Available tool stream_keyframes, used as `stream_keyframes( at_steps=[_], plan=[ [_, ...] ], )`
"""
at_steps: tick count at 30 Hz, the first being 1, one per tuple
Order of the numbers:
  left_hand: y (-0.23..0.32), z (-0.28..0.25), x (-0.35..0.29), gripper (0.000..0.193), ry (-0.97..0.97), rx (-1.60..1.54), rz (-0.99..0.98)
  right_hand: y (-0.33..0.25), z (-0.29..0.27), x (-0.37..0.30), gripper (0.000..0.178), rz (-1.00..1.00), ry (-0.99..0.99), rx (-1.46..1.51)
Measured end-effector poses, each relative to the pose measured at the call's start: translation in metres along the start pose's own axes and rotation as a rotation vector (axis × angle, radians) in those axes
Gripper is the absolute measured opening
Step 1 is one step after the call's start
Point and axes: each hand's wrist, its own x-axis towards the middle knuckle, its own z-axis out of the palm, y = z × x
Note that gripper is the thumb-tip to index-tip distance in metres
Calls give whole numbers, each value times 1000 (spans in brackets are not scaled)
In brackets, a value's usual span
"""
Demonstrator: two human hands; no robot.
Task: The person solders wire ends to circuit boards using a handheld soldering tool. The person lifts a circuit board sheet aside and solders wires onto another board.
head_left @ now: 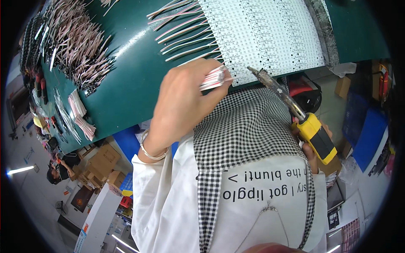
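My left hand (181,95) is closed around a bundle of short red-and-white wires (214,79), their ends poking out between thumb and fingers. It hovers by the near left corner of a white circuit board panel (270,38). Several pale and pink wires (190,40) stick out leftward in a row from that panel's left edge. In my right hand (311,154) is a yellow-and-black soldering gun (318,137), held by its body. Its metal barrel slants up and left, and the tip appears over the panel's near edge. Most of my right hand is hidden behind the gun.
A large heap of loose wires (78,42) covers the far left of the green table (130,88). Tied wire bundles (78,107) lie near its left end. A worn dark strip (322,31) borders the panel's right side. Cartons (103,162) and another person (63,168) are beyond, at left.
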Motion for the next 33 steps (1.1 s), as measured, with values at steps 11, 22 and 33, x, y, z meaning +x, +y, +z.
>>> stream_keyframes(
  at_steps=[11, 22, 33],
  plan=[
    [-26, 5, 8, 15, -65, 26, -140, -22, 17, 25, 57, 55, -111, -179],
    [-31, 12, 15, 17, -32, 70, -102, -10, 14, 22, 61, 61, -118, -163],
    [-42, 10, 31, 18, -18, 59, -84, -10, 39, 65, 37, 17, -131, -148]
  ],
)
